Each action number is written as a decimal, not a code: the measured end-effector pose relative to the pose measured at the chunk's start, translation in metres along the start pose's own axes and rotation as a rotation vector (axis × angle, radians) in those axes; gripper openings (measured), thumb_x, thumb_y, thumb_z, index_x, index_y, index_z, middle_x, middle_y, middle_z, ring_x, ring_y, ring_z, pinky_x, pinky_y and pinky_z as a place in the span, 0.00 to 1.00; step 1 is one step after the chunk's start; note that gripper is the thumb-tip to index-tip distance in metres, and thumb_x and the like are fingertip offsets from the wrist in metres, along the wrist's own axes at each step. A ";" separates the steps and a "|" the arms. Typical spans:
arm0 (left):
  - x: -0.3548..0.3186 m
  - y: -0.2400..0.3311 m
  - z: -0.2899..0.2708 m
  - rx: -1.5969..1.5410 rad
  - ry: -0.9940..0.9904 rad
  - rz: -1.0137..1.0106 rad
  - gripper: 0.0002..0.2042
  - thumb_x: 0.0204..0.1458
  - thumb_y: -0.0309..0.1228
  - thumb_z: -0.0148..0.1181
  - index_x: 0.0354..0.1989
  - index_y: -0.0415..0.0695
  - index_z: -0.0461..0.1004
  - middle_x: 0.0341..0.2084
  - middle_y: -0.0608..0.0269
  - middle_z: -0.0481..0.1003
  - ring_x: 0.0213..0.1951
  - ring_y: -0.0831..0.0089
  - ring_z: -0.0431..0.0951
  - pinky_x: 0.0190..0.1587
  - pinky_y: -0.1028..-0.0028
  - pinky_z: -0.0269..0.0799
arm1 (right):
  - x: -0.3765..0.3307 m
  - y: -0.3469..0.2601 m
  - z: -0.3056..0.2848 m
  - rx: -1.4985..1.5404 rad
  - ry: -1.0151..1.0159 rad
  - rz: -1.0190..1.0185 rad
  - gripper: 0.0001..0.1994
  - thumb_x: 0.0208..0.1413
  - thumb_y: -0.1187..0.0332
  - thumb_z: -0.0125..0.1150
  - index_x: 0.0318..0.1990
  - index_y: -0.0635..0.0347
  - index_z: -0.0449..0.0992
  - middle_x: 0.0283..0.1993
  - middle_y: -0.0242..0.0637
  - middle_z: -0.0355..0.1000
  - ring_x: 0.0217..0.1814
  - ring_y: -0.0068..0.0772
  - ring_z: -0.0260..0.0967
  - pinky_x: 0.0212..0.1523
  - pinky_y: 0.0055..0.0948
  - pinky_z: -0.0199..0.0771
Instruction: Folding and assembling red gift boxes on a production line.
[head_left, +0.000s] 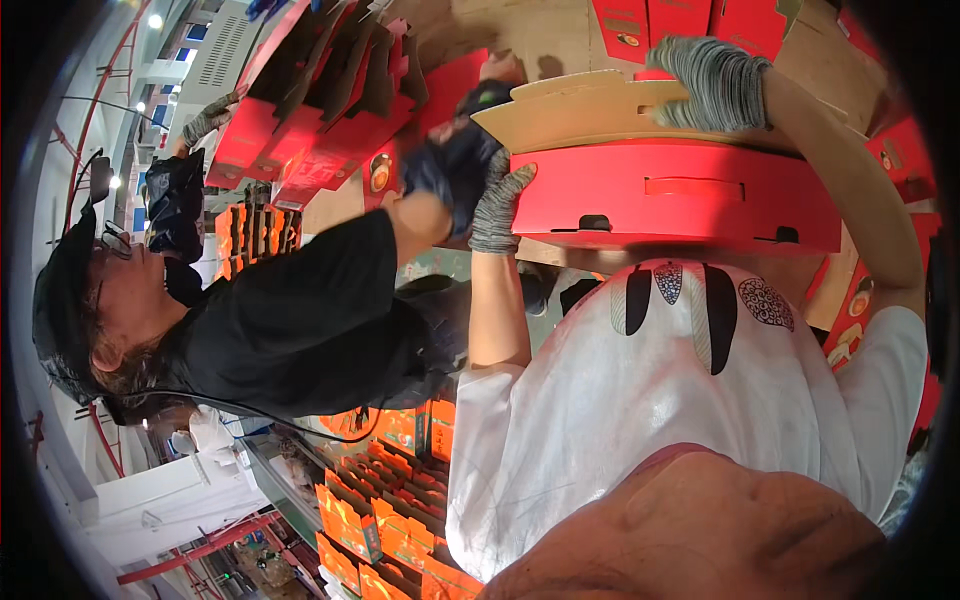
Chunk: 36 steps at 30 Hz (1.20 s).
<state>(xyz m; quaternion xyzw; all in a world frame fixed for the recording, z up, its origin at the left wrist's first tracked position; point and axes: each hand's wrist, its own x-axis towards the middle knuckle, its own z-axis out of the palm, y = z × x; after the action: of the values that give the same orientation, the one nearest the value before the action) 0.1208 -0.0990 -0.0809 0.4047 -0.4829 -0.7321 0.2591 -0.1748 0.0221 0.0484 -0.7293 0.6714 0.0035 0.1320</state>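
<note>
1. Red cartons [680,20] at the top: small pale lettering above a round food picture, too small to read.
2. Open red cartons [310,150] in the left-hand row: faint pale print, illegible.
3. Orange cartons [405,430], lower left: printed marks, illegible.
4. Red carton [895,158], right edge: tiny print, illegible.
</note>
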 end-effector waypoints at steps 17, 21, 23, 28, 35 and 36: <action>0.012 0.006 0.005 0.036 -0.180 0.461 0.15 0.44 0.19 0.62 0.43 0.35 0.74 0.37 0.65 0.75 0.39 0.78 0.71 0.45 0.76 0.67 | -0.027 -0.130 0.086 -0.222 0.200 -0.003 0.40 0.41 0.49 0.61 0.59 0.68 0.60 0.64 0.52 0.53 0.67 0.51 0.49 0.67 0.44 0.44; 0.012 0.002 -0.004 0.089 -0.196 0.575 0.15 0.46 0.23 0.62 0.45 0.37 0.73 0.38 0.65 0.75 0.41 0.78 0.71 0.47 0.75 0.66 | -0.028 -0.129 0.103 -0.122 0.331 -0.043 0.40 0.41 0.50 0.61 0.59 0.67 0.60 0.64 0.51 0.53 0.68 0.50 0.48 0.67 0.45 0.43; 0.009 0.006 -0.001 0.150 -0.194 0.611 0.15 0.46 0.23 0.63 0.44 0.38 0.74 0.38 0.65 0.75 0.40 0.77 0.71 0.46 0.75 0.66 | -0.038 -0.126 0.100 -0.093 0.370 -0.010 0.38 0.41 0.51 0.61 0.58 0.68 0.61 0.63 0.52 0.54 0.68 0.49 0.48 0.67 0.44 0.44; 0.018 0.020 -0.009 0.171 -0.295 0.591 0.15 0.48 0.27 0.62 0.45 0.38 0.73 0.38 0.64 0.75 0.38 0.75 0.73 0.44 0.74 0.68 | -0.102 -0.100 0.089 -0.057 0.337 0.140 0.38 0.38 0.52 0.65 0.58 0.60 0.63 0.63 0.44 0.57 0.68 0.45 0.48 0.67 0.41 0.46; 0.037 0.160 0.029 0.334 -0.905 -0.122 0.42 0.50 0.66 0.35 0.54 0.34 0.65 0.50 0.50 0.70 0.52 0.63 0.70 0.55 0.68 0.61 | -0.180 -0.045 0.099 -0.215 0.395 0.373 0.44 0.33 0.52 0.69 0.60 0.62 0.59 0.64 0.46 0.55 0.68 0.44 0.48 0.67 0.39 0.45; 0.043 0.174 0.049 0.473 -0.878 -0.233 0.43 0.50 0.67 0.34 0.53 0.34 0.65 0.49 0.50 0.70 0.51 0.65 0.71 0.53 0.70 0.63 | -0.178 -0.042 0.095 -0.200 0.354 0.355 0.45 0.32 0.51 0.69 0.60 0.63 0.58 0.64 0.47 0.55 0.68 0.44 0.48 0.67 0.39 0.46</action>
<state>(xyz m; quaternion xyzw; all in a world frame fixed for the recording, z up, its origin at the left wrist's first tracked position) 0.0544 -0.1772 0.0739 0.1576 -0.6504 -0.7277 -0.1502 -0.1346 0.2175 -0.0025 -0.5988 0.7977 -0.0349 -0.0628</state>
